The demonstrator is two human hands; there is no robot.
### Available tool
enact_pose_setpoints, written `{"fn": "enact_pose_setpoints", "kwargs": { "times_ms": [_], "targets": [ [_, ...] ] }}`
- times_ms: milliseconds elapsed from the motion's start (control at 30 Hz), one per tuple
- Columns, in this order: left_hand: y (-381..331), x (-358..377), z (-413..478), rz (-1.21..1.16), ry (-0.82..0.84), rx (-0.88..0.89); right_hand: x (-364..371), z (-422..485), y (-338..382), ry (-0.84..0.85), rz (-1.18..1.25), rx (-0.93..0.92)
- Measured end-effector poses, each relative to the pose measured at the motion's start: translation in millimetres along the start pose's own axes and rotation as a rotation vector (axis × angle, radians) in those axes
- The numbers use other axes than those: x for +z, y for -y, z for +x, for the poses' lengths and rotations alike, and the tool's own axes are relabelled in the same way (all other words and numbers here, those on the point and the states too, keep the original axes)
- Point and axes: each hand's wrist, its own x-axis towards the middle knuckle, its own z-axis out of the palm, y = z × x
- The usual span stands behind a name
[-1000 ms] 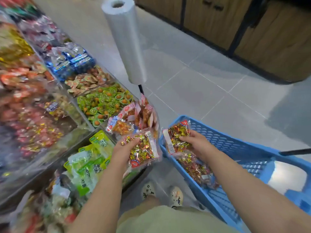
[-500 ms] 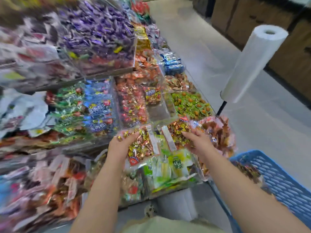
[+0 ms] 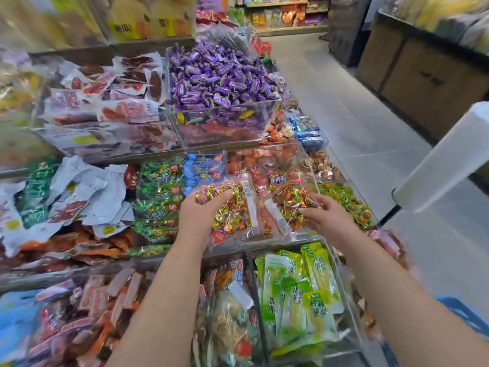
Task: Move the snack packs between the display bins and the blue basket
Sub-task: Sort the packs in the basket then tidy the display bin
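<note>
My left hand (image 3: 202, 217) grips a clear snack pack (image 3: 235, 207) full of gold and red wrapped sweets, held over the middle row of the display bins (image 3: 285, 238). Just to its right, my right hand (image 3: 329, 219) holds a second pack of the same kind (image 3: 289, 200) by its right edge, between thumb and fingers. That pack hangs low over a clear bin of orange-red packs (image 3: 264, 157). Only a corner of the blue basket (image 3: 461, 313) shows at the lower right, behind my right forearm.
Tiered clear bins hold purple sweets (image 3: 219, 78), green packs (image 3: 161, 197) and light green pouches (image 3: 299, 295). A white roll of plastic bags (image 3: 444, 160) on a black post stands at the right. The grey tiled aisle (image 3: 352, 115) runs past wooden cabinets (image 3: 428, 80).
My view has swung from the basket up to the display shelves. Both hands have carried their packs away from the basket and forward over the middle bins.
</note>
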Motion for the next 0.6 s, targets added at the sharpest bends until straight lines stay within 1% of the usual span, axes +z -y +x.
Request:
{"fn": "enact_pose_setpoints", "kwargs": {
  "times_ms": [67, 200, 300, 400, 467, 500, 600],
  "targets": [
    [-3.9, 4.4, 7.1, 0.010, -0.012, 0.003, -7.1, 8.7, 13.2, -0.031, -0.099, -0.064],
    [-8.0, 22.7, 19.1, -0.020, -0.008, 0.005, -15.2, 30.1, 35.3, -0.063, -0.029, -0.109],
    [-15.8, 41.1, 24.9, -0.012, -0.011, 0.002, -16.1, 41.4, 50.3, -0.090, -0.054, -0.128],
    [-22.3, 59.4, 31.7, 0.005, -0.010, -0.022, -15.5, 49.6, 60.0, -0.110, 0.024, -0.120],
    [-27.7, 71.8, 34.0, -0.013, 0.010, -0.059, -9.6, 47.9, 65.2, -0.131, -0.039, -0.187],
    [-31.3, 77.9, 34.2, -0.046, 0.032, -0.074, -4.8, 46.2, 65.7, -0.104, -0.082, -0.232],
    [-38.2, 89.0, 35.9, -0.163, 0.077, -0.114, 11.7, 34.4, 63.5, 0.057, -0.170, -0.313]
  ]
}}
